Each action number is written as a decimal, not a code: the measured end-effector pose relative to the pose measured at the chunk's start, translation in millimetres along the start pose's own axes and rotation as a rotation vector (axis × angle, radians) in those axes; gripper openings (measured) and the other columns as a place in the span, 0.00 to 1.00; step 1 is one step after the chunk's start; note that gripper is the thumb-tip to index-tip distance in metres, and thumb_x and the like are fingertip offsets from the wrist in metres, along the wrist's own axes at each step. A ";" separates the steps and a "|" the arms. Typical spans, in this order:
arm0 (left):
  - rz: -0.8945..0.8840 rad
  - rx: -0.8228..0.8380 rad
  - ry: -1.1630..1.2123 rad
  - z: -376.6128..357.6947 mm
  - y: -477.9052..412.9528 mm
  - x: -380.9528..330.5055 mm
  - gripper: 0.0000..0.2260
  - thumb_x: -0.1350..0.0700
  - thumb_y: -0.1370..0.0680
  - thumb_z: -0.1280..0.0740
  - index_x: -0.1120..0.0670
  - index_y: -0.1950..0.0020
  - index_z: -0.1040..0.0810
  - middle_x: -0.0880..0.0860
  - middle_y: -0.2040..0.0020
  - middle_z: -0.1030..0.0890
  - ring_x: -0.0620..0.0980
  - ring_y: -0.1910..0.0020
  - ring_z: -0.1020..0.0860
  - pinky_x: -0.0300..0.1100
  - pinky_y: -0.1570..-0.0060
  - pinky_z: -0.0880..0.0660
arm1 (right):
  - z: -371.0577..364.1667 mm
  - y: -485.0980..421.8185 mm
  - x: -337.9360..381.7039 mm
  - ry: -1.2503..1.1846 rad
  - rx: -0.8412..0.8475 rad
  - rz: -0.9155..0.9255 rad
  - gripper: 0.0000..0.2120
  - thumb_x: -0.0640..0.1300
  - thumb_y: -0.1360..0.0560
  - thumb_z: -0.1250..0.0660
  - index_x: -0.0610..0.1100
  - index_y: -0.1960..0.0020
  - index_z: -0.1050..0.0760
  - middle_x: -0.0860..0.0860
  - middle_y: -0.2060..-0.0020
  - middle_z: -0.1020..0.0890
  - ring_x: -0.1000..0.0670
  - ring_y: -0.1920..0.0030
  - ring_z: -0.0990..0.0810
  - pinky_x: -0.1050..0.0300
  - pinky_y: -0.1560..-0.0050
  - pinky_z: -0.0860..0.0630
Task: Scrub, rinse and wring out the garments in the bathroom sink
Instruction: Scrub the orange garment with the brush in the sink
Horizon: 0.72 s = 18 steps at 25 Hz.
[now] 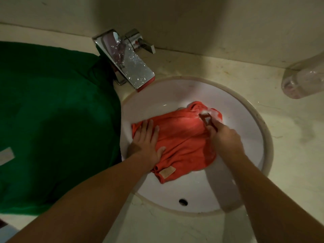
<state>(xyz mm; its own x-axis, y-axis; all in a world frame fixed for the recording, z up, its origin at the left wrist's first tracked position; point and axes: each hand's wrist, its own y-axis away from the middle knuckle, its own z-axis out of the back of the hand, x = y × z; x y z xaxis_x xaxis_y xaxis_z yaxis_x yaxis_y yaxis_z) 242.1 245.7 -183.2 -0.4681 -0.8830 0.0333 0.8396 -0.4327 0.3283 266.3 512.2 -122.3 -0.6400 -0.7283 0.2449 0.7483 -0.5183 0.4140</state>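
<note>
An orange-red garment (182, 137) with a beige label lies spread in the round white sink (175, 95). My left hand (147, 139) presses flat on its left side, fingers apart. My right hand (226, 137) is closed around the handle of a small scrub brush (206, 118), whose head rests on the garment's far right corner amid white suds. A dark green garment (52, 120) lies heaped on the counter left of the sink.
A chrome faucet (129, 67) juts over the sink's far left rim, wet with droplets. A clear plastic bottle (303, 81) lies on the beige marble counter at the right. The overflow hole (183, 201) sits in the near sink wall.
</note>
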 end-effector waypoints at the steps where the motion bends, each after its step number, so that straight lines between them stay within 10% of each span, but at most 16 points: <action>1: 0.007 0.008 0.007 -0.2 -0.6 -0.5 0.38 0.36 0.21 0.64 0.58 0.18 0.59 0.65 0.19 0.59 0.63 0.19 0.57 0.55 0.24 0.63 | -7.3 8.5 14.2 -0.039 -0.014 0.058 0.20 0.54 0.17 0.39 0.57 0.25 0.29 0.35 0.42 0.18 0.32 0.43 0.19 0.43 0.42 0.23; 5: -0.010 0.058 -0.030 0.2 -2.1 0.2 0.37 0.36 0.17 0.58 0.59 0.19 0.65 0.65 0.20 0.64 0.63 0.20 0.62 0.56 0.22 0.64 | -44.6 57.7 55.7 -0.043 0.181 0.497 0.21 0.55 0.16 0.42 0.60 0.23 0.34 0.43 0.45 0.14 0.38 0.47 0.16 0.47 0.45 0.21; 10: 0.012 0.014 0.007 0.9 -1.7 -2.2 0.38 0.35 0.20 0.60 0.58 0.17 0.55 0.65 0.19 0.56 0.63 0.19 0.54 0.54 0.24 0.64 | 16.0 3.3 -24.2 0.017 0.006 -0.065 0.22 0.57 0.17 0.40 0.60 0.23 0.32 0.37 0.40 0.18 0.32 0.41 0.20 0.44 0.40 0.24; 16: 0.011 0.103 -0.038 17.4 1.2 -0.6 0.36 0.35 0.17 0.57 0.57 0.19 0.66 0.63 0.19 0.65 0.61 0.19 0.63 0.54 0.24 0.67 | -36.7 63.3 51.0 -0.020 0.155 0.418 0.21 0.56 0.15 0.44 0.63 0.23 0.36 0.43 0.48 0.14 0.38 0.48 0.16 0.49 0.48 0.23; 18: 0.009 0.115 -0.040 16.7 2.4 -1.1 0.36 0.35 0.17 0.57 0.56 0.19 0.66 0.62 0.19 0.65 0.60 0.19 0.63 0.53 0.23 0.65 | -21.9 35.6 21.7 -0.042 0.098 0.276 0.20 0.56 0.16 0.41 0.63 0.24 0.33 0.41 0.46 0.15 0.37 0.46 0.17 0.47 0.46 0.23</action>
<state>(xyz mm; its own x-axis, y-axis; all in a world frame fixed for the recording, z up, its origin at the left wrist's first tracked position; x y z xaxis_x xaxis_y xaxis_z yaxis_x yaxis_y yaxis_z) 240.0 248.6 -166.6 -0.4735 -0.8777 0.0734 0.8077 -0.3995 0.4335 282.8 468.1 -121.4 -0.4232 -0.8153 0.3952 0.8759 -0.2564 0.4088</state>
